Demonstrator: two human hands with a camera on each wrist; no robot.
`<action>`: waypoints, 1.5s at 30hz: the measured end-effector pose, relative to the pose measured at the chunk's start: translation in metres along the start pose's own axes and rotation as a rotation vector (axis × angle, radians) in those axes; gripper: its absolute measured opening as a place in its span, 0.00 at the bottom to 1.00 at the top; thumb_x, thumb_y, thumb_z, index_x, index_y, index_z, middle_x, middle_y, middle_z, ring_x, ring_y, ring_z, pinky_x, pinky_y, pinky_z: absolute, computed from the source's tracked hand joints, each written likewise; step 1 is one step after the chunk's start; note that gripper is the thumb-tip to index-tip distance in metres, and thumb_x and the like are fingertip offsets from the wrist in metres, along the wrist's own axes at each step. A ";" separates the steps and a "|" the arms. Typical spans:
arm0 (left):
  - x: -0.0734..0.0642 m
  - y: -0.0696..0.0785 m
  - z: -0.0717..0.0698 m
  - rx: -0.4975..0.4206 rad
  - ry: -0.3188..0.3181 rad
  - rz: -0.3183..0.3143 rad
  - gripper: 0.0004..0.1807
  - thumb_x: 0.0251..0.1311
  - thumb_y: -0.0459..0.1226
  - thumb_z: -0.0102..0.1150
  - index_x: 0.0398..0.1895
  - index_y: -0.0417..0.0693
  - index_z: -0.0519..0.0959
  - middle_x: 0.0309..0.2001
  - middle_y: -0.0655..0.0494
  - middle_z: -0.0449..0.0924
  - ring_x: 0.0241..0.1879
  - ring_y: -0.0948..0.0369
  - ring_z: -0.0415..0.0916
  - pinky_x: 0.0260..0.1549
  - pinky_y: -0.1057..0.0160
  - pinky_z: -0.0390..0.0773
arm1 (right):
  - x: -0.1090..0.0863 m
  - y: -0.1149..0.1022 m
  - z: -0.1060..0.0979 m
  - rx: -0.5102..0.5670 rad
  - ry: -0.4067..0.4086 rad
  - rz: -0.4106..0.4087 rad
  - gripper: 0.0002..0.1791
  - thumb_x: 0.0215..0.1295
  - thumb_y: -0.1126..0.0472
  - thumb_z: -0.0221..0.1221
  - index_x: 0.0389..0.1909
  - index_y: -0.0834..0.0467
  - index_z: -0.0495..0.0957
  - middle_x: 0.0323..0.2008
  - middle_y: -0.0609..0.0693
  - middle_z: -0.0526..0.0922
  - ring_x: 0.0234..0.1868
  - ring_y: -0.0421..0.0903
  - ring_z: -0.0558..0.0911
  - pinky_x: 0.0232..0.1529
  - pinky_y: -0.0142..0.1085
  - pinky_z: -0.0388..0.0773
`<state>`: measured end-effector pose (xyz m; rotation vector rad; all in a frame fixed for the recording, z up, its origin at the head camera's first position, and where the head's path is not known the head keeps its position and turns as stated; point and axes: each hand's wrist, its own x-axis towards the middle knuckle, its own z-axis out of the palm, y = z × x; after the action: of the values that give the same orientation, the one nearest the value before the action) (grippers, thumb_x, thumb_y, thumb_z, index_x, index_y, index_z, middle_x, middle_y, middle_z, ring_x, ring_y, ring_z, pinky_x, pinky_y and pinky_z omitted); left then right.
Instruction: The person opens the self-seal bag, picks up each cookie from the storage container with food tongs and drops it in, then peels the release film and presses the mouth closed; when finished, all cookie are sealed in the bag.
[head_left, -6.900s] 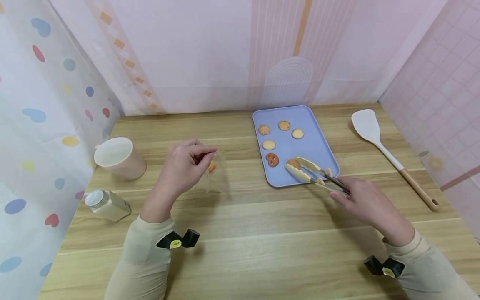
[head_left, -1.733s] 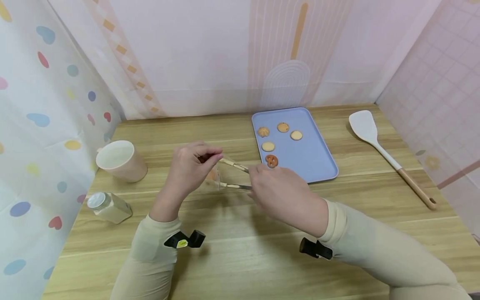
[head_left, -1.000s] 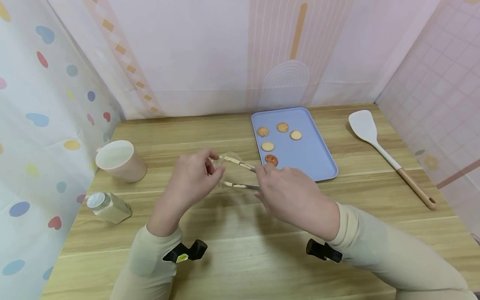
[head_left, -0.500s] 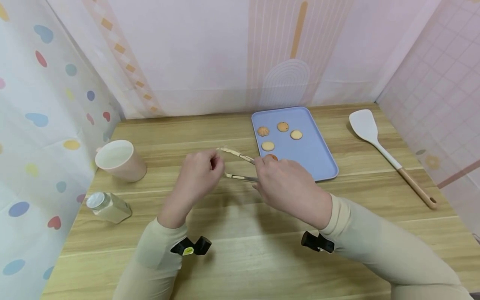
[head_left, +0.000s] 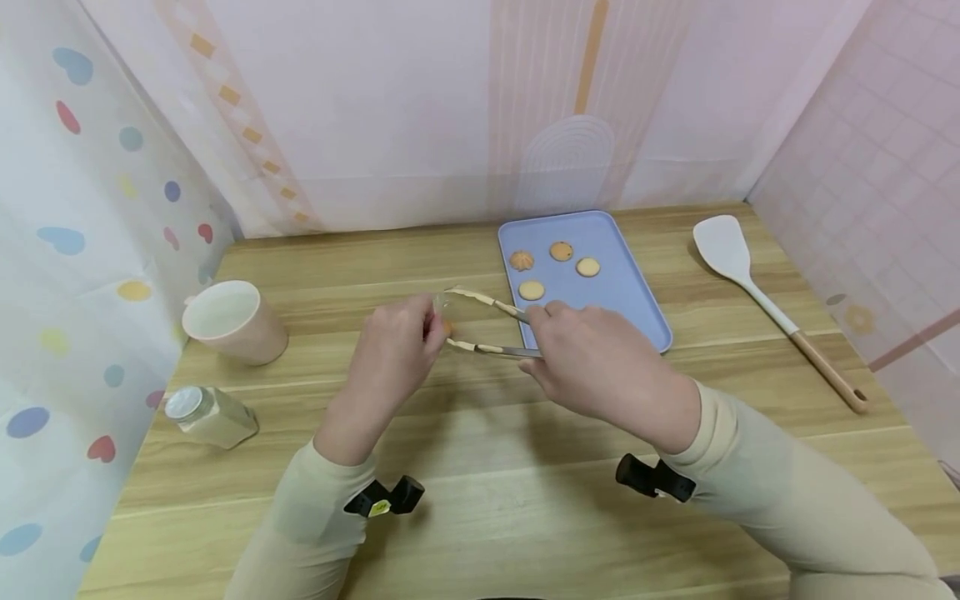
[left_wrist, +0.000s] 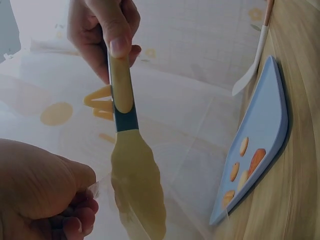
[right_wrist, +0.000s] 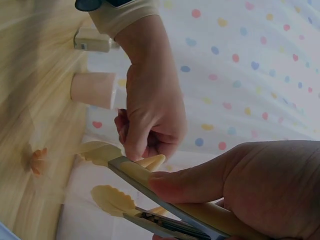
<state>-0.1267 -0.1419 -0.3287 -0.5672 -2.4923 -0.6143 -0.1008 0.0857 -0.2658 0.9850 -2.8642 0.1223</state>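
Left hand point(head_left: 393, 346): fingers curled, pinching what I take to be the edge of a clear bag point(left_wrist: 95, 189); the film is faint and its outline hard to follow. Right hand point(head_left: 607, 362): wrapped round the tongs point(head_left: 487, 348), thumb along one arm. The tongs' arms stand spread, and I see nothing held between their tips.

Key relation, in my judgement: tongs to bag. The tongs' long axis runs from the right hand leftward across the tabletop point(head_left: 487, 517), so both tips point at the left hand and sit just beside its fingers, one farther from the body, one nearer. Clear film shows around the tips; I cannot tell whether they are inside the bag's mouth or only against it. The right wrist view shows an orange ridged piece point(right_wrist: 38, 161), apparently within the film, beyond the tips and apart from them.

The tray point(head_left: 626, 308) lies ahead and to the right, its long side running away from the body. I note the right hand as the nearer one, overlapping the near end in the head view, yet the tips face away from it. On the tray: flower-shaped cookie point(head_left: 522, 261), speckled cookie point(head_left: 561, 251), two pale round cookies point(head_left: 588, 267), and a pretzel point(left_wrist: 257, 159), hidden from the head camera.
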 end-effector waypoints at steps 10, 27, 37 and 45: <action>-0.004 0.002 -0.009 0.104 0.014 0.031 0.11 0.56 0.24 0.52 0.19 0.40 0.66 0.14 0.53 0.63 0.13 0.57 0.61 0.11 0.62 0.63 | -0.008 -0.001 -0.020 0.018 -0.026 0.010 0.20 0.60 0.50 0.65 0.42 0.61 0.75 0.28 0.49 0.77 0.21 0.47 0.75 0.25 0.42 0.76; -0.005 0.000 -0.019 0.006 -0.038 0.015 0.11 0.60 0.27 0.58 0.23 0.41 0.69 0.16 0.54 0.65 0.16 0.58 0.63 0.17 0.61 0.66 | -0.074 0.040 -0.035 0.215 0.057 -0.019 0.15 0.62 0.51 0.63 0.45 0.51 0.74 0.26 0.40 0.72 0.22 0.34 0.69 0.26 0.34 0.70; -0.005 -0.003 -0.027 -0.015 -0.067 -0.014 0.10 0.62 0.32 0.61 0.24 0.41 0.73 0.18 0.55 0.71 0.16 0.60 0.64 0.16 0.63 0.66 | -0.083 0.080 0.012 0.246 0.006 0.136 0.19 0.63 0.50 0.63 0.48 0.58 0.77 0.30 0.47 0.79 0.26 0.40 0.73 0.29 0.38 0.71; -0.005 -0.006 -0.030 -0.020 -0.089 -0.039 0.11 0.62 0.33 0.61 0.23 0.42 0.73 0.17 0.55 0.71 0.16 0.60 0.65 0.18 0.62 0.67 | -0.069 0.106 0.063 0.265 -0.022 0.202 0.18 0.63 0.52 0.63 0.48 0.60 0.77 0.21 0.45 0.71 0.23 0.43 0.68 0.25 0.37 0.64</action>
<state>-0.1145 -0.1637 -0.3105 -0.5664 -2.5886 -0.6419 -0.1171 0.2041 -0.3412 0.7321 -3.0163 0.5232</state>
